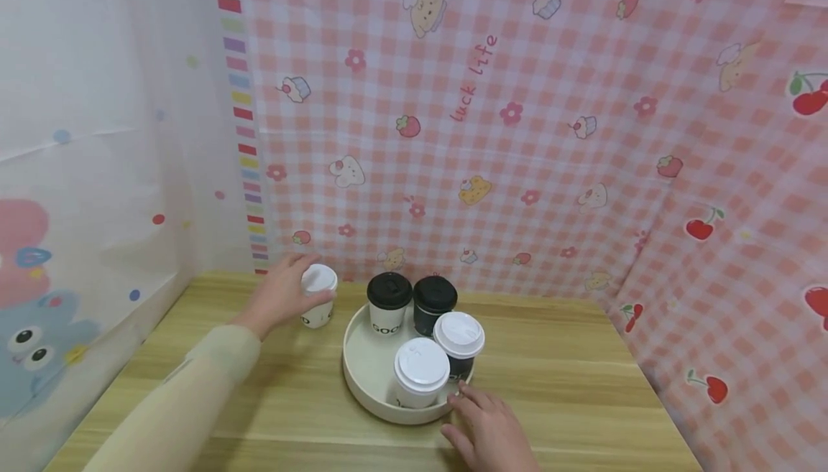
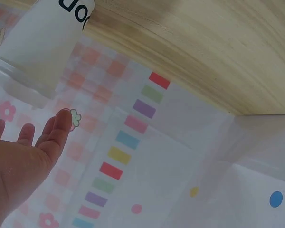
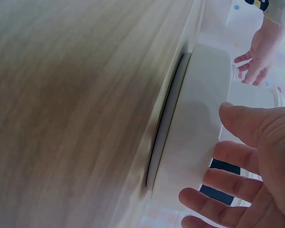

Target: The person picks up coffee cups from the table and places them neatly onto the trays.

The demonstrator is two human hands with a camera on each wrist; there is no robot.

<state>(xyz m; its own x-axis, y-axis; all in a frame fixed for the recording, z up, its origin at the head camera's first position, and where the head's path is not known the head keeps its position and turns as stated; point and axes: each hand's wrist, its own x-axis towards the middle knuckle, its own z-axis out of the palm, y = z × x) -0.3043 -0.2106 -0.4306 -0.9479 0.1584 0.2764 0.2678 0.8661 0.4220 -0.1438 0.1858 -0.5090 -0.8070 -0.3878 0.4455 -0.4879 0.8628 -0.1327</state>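
A white paper cup with a white lid [image 1: 318, 314] stands on the table left of the round cream tray [image 1: 359, 378]. My left hand [image 1: 277, 298] reaches over that cup, thumb and fingers spread at its lid. In the left wrist view the fingers of the left hand [image 2: 23, 166] are apart from the cup [image 2: 40, 52]. My right hand [image 1: 489, 425] is at the tray's near right rim with loosely bent fingers. In the right wrist view the fingers of the right hand [image 3: 247, 164] overlap the tray wall [image 3: 192, 123] and hold nothing.
On the tray are a white cup with a black lid [image 1: 387, 314], a black cup with a black lid [image 1: 428, 320], a black cup with a white lid [image 1: 460, 335] and a white cup with a white lid [image 1: 420, 368]. Pink checked cloth [image 1: 453, 134] hangs behind the wooden table [image 1: 550, 371].
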